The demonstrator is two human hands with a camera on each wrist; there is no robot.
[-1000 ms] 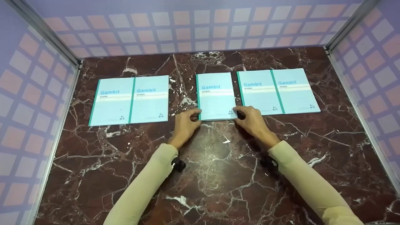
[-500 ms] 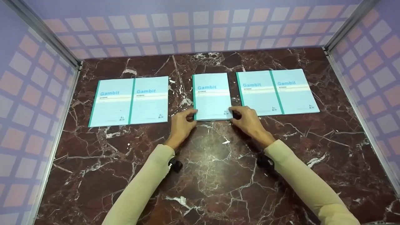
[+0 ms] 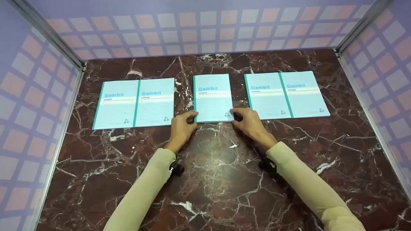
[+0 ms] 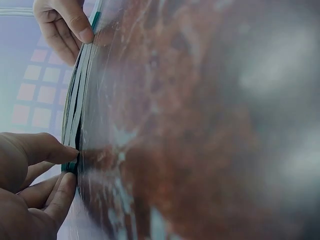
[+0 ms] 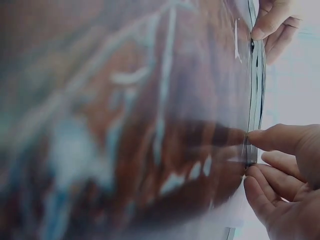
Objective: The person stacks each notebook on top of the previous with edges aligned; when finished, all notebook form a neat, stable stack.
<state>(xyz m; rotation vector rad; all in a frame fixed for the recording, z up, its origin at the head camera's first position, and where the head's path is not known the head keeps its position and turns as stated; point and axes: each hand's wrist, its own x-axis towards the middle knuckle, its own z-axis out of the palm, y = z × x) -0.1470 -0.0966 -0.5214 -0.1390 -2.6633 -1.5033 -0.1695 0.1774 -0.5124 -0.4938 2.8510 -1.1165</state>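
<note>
Between my two hands lies a small stack of light-blue Gambit notebooks (image 3: 212, 104) with green spines, flat on the marble-patterned table; its layered edges show in both wrist views. At the lower left corner, my left hand (image 3: 181, 130) holds the spine side between thumb and fingers. My right hand (image 3: 252, 124) grips the opposite side at the lower right corner, fingertips right at the edge. Seen from the left wrist, the page edges (image 4: 79, 95) stand slightly fanned apart. From the right wrist, the stack's edge (image 5: 257, 90) runs between both hands.
Two matching notebooks (image 3: 118, 110) lie side by side to the left, their edges meeting. Another such pair (image 3: 268, 104) lies to the right, close by my right hand. Tiled-pattern panels (image 3: 205, 29) enclose the table (image 3: 212, 179) at the back and sides.
Both hands have slid the stack of notebooks leftward along the table, widening its gap to the right pair and narrowing the one to the left pair. The outer notebooks have stayed put.
</note>
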